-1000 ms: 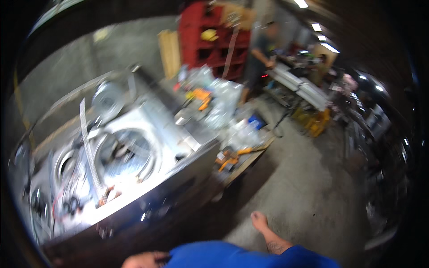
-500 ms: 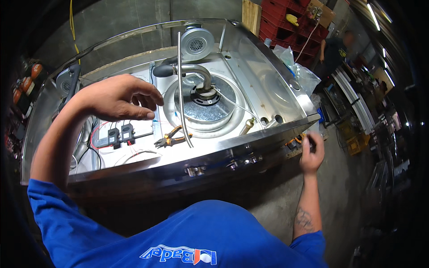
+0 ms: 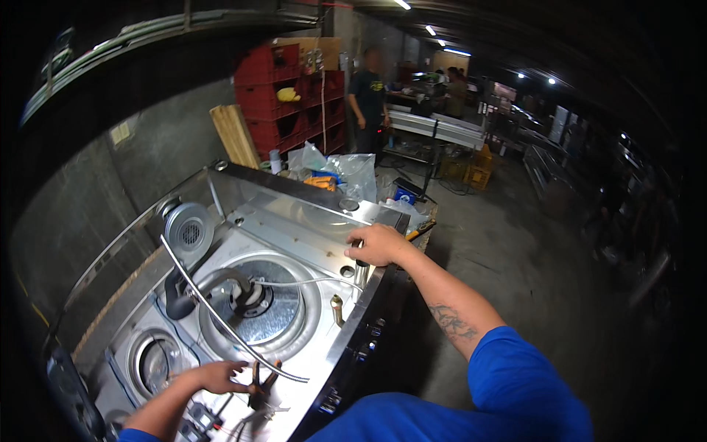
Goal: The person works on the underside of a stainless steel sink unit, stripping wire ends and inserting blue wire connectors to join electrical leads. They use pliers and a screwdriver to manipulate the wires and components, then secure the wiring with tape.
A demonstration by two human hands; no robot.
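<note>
Grip: right hand (image 3: 377, 244) closed on metal post (image 3: 361, 274) | left hand (image 3: 218, 376) touching pliers (image 3: 259, 379)

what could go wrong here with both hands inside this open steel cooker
The left hand works beside loose wires and a brass fitting, so a wire might snag or pull free. The long bent metal tube crosses just above that hand and could get knocked. The right hand rests on the cabinet's sheet steel edge, which may cut.
</note>
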